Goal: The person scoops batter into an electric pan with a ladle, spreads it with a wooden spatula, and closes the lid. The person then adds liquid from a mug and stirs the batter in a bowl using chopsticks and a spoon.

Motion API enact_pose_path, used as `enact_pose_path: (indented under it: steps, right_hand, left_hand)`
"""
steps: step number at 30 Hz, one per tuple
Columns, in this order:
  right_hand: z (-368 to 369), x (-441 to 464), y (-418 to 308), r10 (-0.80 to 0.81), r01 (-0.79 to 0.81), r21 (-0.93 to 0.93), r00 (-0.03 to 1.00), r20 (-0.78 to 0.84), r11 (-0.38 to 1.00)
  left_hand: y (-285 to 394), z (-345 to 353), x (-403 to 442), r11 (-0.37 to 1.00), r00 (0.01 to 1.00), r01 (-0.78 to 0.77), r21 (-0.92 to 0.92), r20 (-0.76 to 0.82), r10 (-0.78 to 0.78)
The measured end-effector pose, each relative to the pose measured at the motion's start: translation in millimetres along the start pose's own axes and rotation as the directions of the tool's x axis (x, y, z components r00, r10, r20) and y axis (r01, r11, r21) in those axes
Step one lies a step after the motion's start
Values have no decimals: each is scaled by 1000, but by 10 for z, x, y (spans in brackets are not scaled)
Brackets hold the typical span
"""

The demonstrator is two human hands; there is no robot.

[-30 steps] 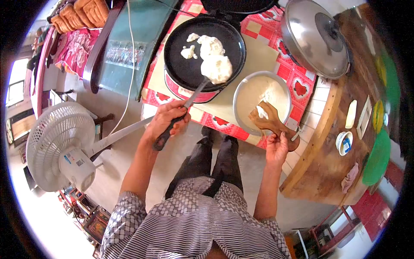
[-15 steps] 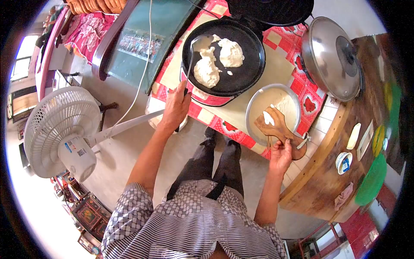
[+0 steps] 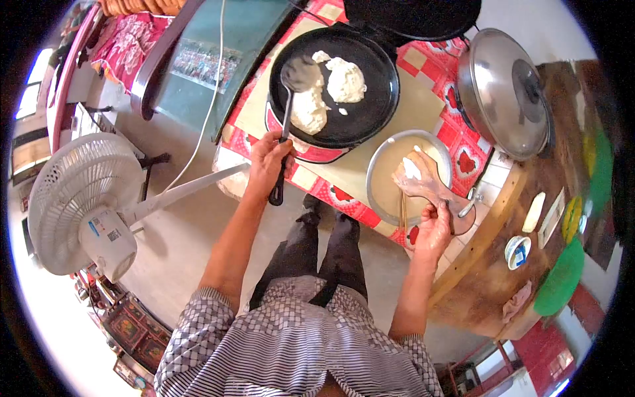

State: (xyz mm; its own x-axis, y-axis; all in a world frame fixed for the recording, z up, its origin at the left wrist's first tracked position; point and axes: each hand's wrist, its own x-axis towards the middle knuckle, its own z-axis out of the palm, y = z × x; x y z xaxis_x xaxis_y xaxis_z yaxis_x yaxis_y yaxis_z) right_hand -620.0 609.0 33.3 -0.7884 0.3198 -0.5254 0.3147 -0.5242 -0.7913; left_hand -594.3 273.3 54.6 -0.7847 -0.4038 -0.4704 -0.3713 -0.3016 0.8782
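Note:
My left hand [image 3: 268, 162] is closed round the dark handle of a ladle [image 3: 286, 119], whose bowl rests over batter at the left of the black griddle [image 3: 370, 122]. Two large white batter patches lie there, one below the ladle [image 3: 309, 111] and one right of it [image 3: 345, 81], with small bits near them. My right hand [image 3: 433, 230] pinches a brown wooden paddle [image 3: 433, 188] with a white smear on it, above a metal pot [image 3: 378, 173] of pale batter. Thin sticks [image 3: 402, 210] stand at the pot's near side.
The griddle's raised black lid [image 3: 410, 16] is behind it. A large lidded pan [image 3: 493, 99] stands at the right. Beyond it, a wooden table [image 3: 476, 291] holds a small tub [image 3: 517, 253] and a green item [image 3: 559, 278]. A white fan [image 3: 86, 205] stands left.
The ladle has left the batter patch on the right and moved to the left side of the griddle, where a second large patch shows. The paddle stays over the pot.

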Motion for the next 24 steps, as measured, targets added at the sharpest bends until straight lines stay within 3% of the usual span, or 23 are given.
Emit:
enact_pose_path:
  steps: [1,4,6,8,11,18,23,24]
  right_hand:
    - [-24,68,15,9,-9,2,1000,-4,1000]
    - [268,98,-21,-4,4,-36,1000,13,999]
    - [784,-2,-121,-59,66,-148,997,57,987]
    - [904,280,61,-12,76,-216,959,284,973]
    - [1399,452,268,127,58,-349,866,484,935]
    - [2103,775,1063,409,-34,-541,694,592,840]
    - [2307,1138,1335,445,-87,-596,752,487,798]
    - [2331,1222,1274,366,-62,-499,759,538,864]
  left_hand:
    - [53,9,-7,988,996,86,-124,-6,-88]
    - [22,-69,-35,953,985,172,-251,24,-171]
    - [-39,-97,-86,947,990,139,-290,61,-127]
    - [6,-68,-191,940,993,117,-320,13,-120]
    - [109,-1,-351,948,993,83,-306,-49,-103]
    - [50,-124,-436,936,993,42,-350,-86,-77]
    - [66,-325,-382,901,988,101,-423,-64,-141]
    - [72,-360,-367,904,987,107,-414,-63,-146]
